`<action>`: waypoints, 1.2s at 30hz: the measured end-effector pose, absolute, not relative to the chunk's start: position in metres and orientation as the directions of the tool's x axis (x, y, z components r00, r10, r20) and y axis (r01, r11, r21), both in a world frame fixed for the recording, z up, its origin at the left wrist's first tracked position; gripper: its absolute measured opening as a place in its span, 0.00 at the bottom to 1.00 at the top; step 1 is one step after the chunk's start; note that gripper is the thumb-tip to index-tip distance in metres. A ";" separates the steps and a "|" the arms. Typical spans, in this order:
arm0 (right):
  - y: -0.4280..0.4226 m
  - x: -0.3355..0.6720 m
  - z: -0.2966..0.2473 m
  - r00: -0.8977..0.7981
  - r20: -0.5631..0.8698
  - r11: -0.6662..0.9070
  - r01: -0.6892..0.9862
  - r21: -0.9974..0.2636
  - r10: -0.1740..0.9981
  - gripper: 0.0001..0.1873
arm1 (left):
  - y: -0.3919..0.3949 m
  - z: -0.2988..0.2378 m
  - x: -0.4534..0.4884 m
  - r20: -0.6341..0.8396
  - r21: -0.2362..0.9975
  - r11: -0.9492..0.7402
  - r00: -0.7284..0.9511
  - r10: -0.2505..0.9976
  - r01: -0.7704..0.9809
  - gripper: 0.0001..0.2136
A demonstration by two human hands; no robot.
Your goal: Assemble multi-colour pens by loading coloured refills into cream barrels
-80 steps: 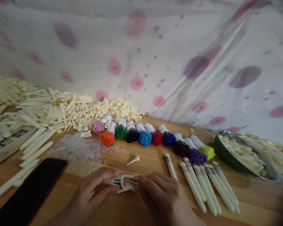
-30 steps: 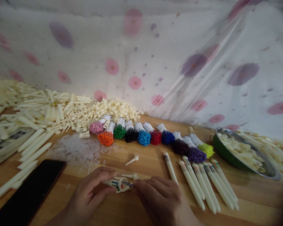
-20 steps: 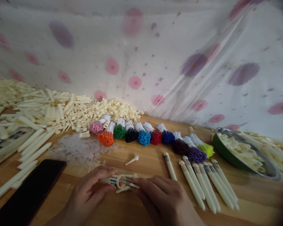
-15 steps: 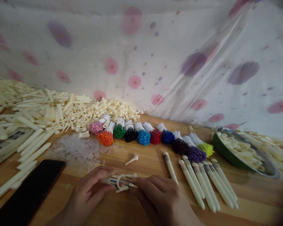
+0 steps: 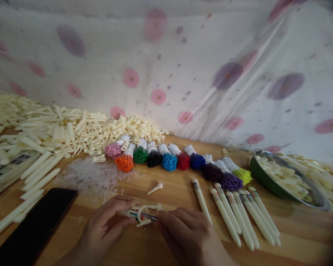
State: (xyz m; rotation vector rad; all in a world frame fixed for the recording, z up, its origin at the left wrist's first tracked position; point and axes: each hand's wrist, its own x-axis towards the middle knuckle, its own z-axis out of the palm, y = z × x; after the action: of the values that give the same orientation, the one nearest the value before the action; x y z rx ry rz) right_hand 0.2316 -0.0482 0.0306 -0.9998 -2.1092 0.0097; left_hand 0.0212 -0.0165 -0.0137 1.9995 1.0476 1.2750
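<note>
Head view: left hand [image 5: 105, 226] grips a sideways-lying cream plastic pen barrel [image 5: 135, 213]; right hand [image 5: 189, 233] pinches a thin refill [image 5: 150, 217] at its open end.

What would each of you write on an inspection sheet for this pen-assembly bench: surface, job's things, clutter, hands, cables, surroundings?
Surface: wooden table, partly covered with parts.
Job's things: cream pen barrel with a thin refill at its open end.
Clutter: coloured refill bundles, finished pens, cream parts pile, green bowl, black phone.
Hands: left hand grips the barrel; right hand pinches the refill.
Cables: nothing seen.
Surroundings: spotted cloth behind.
</note>
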 end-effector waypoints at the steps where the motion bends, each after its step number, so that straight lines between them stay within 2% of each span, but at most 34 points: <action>1: -0.048 0.231 0.030 -0.375 0.652 0.687 0.653 -0.318 0.659 0.16 | -0.016 -0.013 0.021 0.493 0.771 -0.551 0.250 0.834 0.318 0.12; 9: -0.048 0.228 0.031 -0.347 0.673 0.685 0.648 -0.333 0.654 0.16 | -0.015 -0.012 0.023 0.481 0.770 -0.542 0.252 0.840 0.336 0.11; 12: -0.047 0.234 0.040 -0.319 0.614 0.626 0.678 -0.384 0.722 0.15 | -0.014 -0.016 0.021 0.453 0.783 -0.507 0.228 0.862 0.359 0.09; 15: -0.035 0.249 0.043 -0.275 0.469 0.484 0.772 -0.412 0.839 0.10 | -0.014 -0.021 0.020 0.427 0.812 -0.462 0.175 0.887 0.357 0.08; 17: -0.020 0.260 0.034 -0.196 0.335 0.307 0.897 -0.318 0.921 0.08 | -0.014 -0.023 0.020 0.410 0.838 -0.435 0.146 0.901 0.331 0.08; 19: -0.003 0.269 0.019 -0.077 0.215 0.113 0.981 -0.161 0.974 0.07 | -0.013 -0.024 0.021 0.384 0.863 -0.403 0.121 0.915 0.306 0.07; 24: 0.016 0.277 -0.008 0.045 0.179 -0.036 0.998 -0.053 0.983 0.10 | -0.008 -0.022 0.022 0.305 0.923 -0.303 0.031 0.952 0.239 0.06; 30: 0.014 0.261 0.003 0.016 0.144 -0.005 0.997 -0.079 0.989 0.13 | 0.003 -0.019 0.020 0.109 0.992 -0.099 -0.146 0.983 0.074 0.13; 33: 0.020 0.235 0.014 -0.066 0.107 0.078 0.991 -0.113 0.992 0.11 | 0.008 -0.012 0.018 0.067 0.998 -0.063 -0.192 0.979 0.024 0.17; 36: 0.027 0.194 0.021 -0.183 0.066 0.190 0.973 -0.130 0.981 0.10 | 0.010 -0.003 0.015 0.049 0.998 -0.054 -0.216 0.975 -0.018 0.17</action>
State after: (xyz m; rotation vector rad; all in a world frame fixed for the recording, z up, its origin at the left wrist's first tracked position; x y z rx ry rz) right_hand 0.1943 0.0274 0.0208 -1.9158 -2.3164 0.0877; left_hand 0.0149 0.0103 -0.0026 1.1195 1.3244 1.4181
